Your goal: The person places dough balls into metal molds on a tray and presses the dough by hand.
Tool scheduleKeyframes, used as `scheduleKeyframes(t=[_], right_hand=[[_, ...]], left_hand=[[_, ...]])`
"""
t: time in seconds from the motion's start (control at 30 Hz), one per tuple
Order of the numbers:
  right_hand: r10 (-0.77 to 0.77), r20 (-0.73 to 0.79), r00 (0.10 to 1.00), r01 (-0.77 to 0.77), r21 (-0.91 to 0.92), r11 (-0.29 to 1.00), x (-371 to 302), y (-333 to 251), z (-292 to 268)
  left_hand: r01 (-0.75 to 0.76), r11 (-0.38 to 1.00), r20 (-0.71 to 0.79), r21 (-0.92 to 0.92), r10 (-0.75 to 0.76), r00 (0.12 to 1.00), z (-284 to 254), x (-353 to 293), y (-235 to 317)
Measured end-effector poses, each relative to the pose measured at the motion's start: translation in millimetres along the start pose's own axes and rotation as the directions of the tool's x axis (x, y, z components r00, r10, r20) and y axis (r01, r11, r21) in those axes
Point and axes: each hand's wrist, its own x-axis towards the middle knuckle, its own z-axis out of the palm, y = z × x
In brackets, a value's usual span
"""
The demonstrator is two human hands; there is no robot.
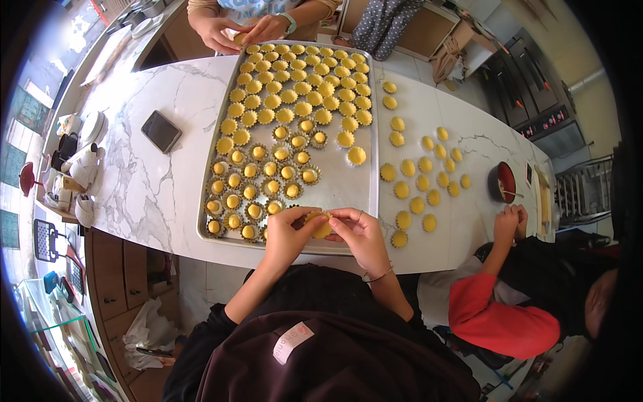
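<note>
Both my hands are over the near edge of a large metal baking tray (pixel 348 194), fingers closed around one yellow tart shell (pixel 321 230). My left hand (pixel 289 234) grips its left side. On the other side my right hand (pixel 362 236) presses the dough with thumb and fingertips. Whether a tin sits under this dough is hidden by my fingers. Close by on the tray's near left stand several fluted metal tins with dough balls (pixel 250 192) in them. Rows of pressed tart shells (pixel 289 96) fill the tray's far part.
Loose tart shells (pixel 425 164) lie on the marble table (pixel 194 87) right of the tray. A phone (pixel 161 131) lies left. Across the table, a co-worker's hands (pixel 244 32) hold a piece of dough. At right are a dark bowl with a red inside (pixel 502 182) and another person's hands (pixel 510 224).
</note>
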Motion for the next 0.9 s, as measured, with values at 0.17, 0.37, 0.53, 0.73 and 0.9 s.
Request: scheduleKeyframes(t=[0.17, 0.37, 0.53, 0.73, 0.9], right_hand=[[0.001, -0.045, 0.999, 0.001, 0.052, 0.999, 0.5, -1.4, 0.2], [-0.017, -0.036, 0.999, 0.019, 0.032, 0.999, 0.4, -1.8, 4.1], [-0.024, -0.027, 0.999, 0.025, 0.045, 0.999, 0.6, -1.4, 3.3], [-0.070, -0.031, 0.997, 0.071, 0.027, 0.997, -0.1, -0.7, 5.7], [-0.025, -0.029, 0.999, 0.027, 0.068, 0.997, -1.4, -5.9, -1.4]], left_hand=[[-0.021, 0.986, -0.070, -0.168, 0.009, 0.998, 4.2, -3.4, -4.8], [-0.008, 0.997, -0.029, -0.079, 0.006, 1.000, 2.5, -1.3, -10.2], [0.001, 0.992, -0.082, -0.126, -0.011, 0.997, 4.1, -3.3, -4.9], [-0.016, 0.985, -0.033, -0.174, 0.010, 0.999, 1.4, -1.8, -8.9], [0.112, 0.899, 0.139, -0.423, -0.058, 0.989, -10.0, -0.1, -9.8]])
